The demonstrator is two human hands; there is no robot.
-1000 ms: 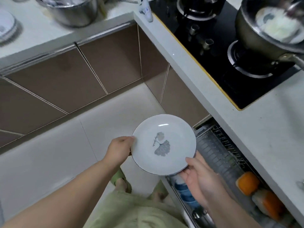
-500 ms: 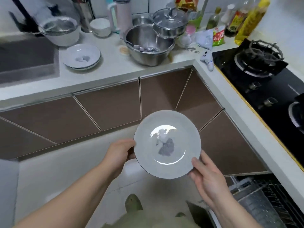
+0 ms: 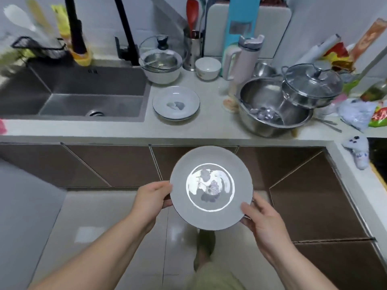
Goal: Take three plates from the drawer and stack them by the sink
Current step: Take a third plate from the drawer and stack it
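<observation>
A white plate (image 3: 210, 188) with a grey leaf print is held level in front of the lower cabinets, below the counter edge. My left hand (image 3: 151, 197) grips its left rim and my right hand (image 3: 261, 218) grips its lower right rim. A stack of matching plates (image 3: 176, 105) rests on the counter just right of the sink (image 3: 88, 95). The drawer is out of view.
A steel bowl (image 3: 272, 109) with a lidded pot (image 3: 312, 86) in it stands right of the stack. Behind the stack are a lidded white bowl (image 3: 161, 63), a small white bowl (image 3: 208, 68) and a pink jug (image 3: 240, 59). A black tap (image 3: 125, 30) rises behind the sink.
The view has swung left from the open drawer and stove to face the sink counter. The plate stays in both hands and is now in front of the cabinets below the stack.
</observation>
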